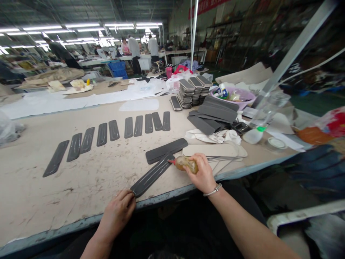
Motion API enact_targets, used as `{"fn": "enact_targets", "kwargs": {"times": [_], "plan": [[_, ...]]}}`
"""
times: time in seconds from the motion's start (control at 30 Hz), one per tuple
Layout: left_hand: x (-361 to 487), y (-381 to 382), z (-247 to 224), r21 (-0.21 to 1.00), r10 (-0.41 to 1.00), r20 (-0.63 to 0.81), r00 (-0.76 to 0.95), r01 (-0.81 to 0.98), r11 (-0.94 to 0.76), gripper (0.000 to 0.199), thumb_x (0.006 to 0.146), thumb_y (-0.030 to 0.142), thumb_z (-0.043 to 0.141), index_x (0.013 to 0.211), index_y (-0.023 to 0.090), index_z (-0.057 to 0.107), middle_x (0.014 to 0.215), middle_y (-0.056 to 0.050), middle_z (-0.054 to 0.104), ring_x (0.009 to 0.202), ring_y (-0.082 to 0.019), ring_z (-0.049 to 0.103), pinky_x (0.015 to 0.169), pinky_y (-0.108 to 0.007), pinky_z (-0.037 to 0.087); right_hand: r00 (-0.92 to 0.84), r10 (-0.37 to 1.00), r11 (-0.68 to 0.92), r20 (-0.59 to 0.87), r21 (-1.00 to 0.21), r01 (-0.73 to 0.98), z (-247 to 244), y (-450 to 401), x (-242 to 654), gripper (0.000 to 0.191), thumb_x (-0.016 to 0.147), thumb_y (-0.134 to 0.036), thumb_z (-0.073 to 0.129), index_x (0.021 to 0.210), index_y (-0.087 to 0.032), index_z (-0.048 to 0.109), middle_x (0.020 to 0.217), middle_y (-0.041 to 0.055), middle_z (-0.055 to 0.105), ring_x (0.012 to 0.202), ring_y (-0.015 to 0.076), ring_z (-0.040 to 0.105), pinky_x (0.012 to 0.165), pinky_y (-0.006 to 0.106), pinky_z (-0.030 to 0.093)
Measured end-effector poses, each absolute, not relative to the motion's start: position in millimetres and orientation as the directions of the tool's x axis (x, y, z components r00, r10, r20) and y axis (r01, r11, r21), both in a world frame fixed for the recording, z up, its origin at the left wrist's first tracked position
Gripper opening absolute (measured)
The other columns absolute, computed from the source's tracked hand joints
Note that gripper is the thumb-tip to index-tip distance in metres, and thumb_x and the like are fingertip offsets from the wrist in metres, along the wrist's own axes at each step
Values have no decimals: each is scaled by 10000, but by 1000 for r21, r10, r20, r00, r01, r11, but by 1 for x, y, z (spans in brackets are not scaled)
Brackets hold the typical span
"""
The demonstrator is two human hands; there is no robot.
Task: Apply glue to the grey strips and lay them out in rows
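Note:
My left hand (pixel 120 208) is closed on the near end of a long dark grey strip (pixel 152 175) with rounded corners, at the table's front edge. Shiny lines of glue run along the strip's top. In my right hand (pixel 202 172) is a glue bottle (pixel 185 163), amber and tilted on its side, its red nozzle at the strip's far end. Just behind lie other dark strips (pixel 164 150), partly overlapped by the held one. Beside the bottle is a pile of pale beige strips (pixel 210 150).
Several glue-lined dark pieces (pixel 101 134) lie in a row across the table (pixel 107 165). Behind are stacked finished-looking pieces (pixel 188 91), loose dark strips (pixel 215 111) and a purple basin (pixel 246 95). A clear squeeze bottle (pixel 253 135) and tape roll (pixel 276 144) sit right. People stand far back.

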State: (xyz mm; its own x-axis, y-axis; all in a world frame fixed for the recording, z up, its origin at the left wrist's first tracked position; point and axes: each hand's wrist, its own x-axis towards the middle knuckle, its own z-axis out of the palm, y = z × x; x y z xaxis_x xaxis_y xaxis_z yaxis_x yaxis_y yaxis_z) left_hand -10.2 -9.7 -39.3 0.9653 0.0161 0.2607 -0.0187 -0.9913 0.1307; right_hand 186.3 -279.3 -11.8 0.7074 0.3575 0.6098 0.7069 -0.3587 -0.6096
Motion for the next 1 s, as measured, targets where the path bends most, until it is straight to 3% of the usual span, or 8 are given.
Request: {"fn": "enact_targets", "kwargs": {"times": [0.23, 1.0], "plan": [[-12, -7, -38, 135, 38, 241, 970, 6, -991, 101, 846, 229, 488, 862, 184, 577, 927, -58, 609, 854, -180, 576, 784, -318, 474, 715, 226, -370, 661, -621, 691, -6, -288, 196, 274, 765, -207, 624, 995, -210, 474, 971, 69, 489, 946, 241, 488, 842, 436, 435], [-7, -11, -31, 103, 12, 239, 971, -14, -995, 100, 835, 209, 482, 811, 188, 576, 860, -54, 599, 777, -162, 569, 722, -300, 473, 728, 314, -419, 609, -599, 682, -6, -306, 193, 239, 751, -216, 617, 954, -212, 490, 928, 65, 516, 918, 244, 504, 816, 422, 457]]}}
